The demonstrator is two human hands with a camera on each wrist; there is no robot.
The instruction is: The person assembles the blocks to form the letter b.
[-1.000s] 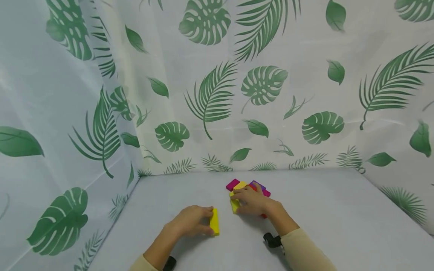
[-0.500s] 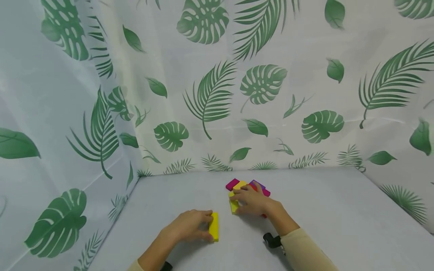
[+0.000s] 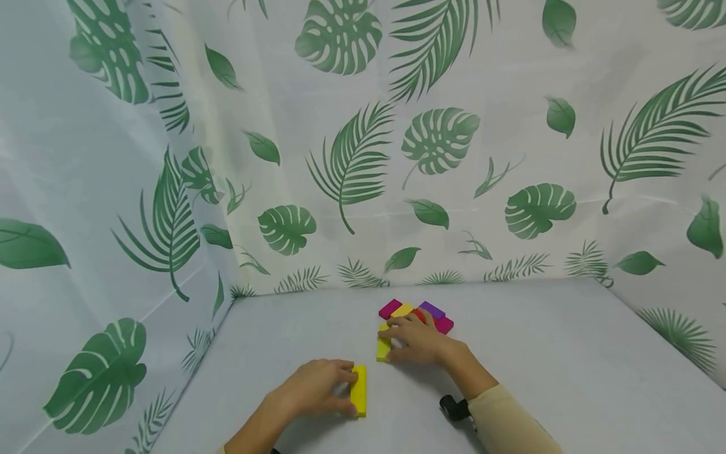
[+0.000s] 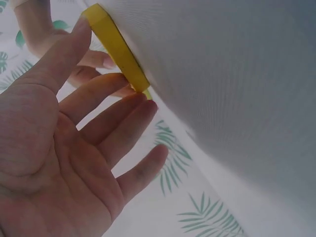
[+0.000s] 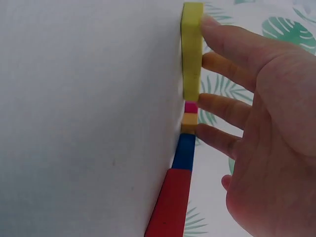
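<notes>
My left hand (image 3: 317, 386) pinches a bright yellow block (image 3: 359, 394) flat on the table, thumb at its near end and fingertips at its far end. In the left wrist view that block (image 4: 118, 49) is long and thin, and the other fingers spread loosely below it. Farther off and to the right, my right hand (image 3: 422, 343) holds a paler yellow block (image 3: 383, 349) by its ends. The right wrist view has the thumb at one end of this block (image 5: 191, 54) and a fingertip at the other.
Several flat blocks cluster beyond and under my right hand: magenta (image 3: 390, 308), orange-yellow (image 3: 401, 309), purple (image 3: 432, 309), another magenta (image 3: 445, 325). A blue block (image 5: 184, 152) and a red one (image 5: 170, 202) show in the right wrist view. A leaf-print curtain (image 3: 363, 252) backs the white table (image 3: 539, 366).
My left hand has drawn its yellow block toward me across the table. The right hand has shifted slightly left with its paler yellow block, away from the cluster.
</notes>
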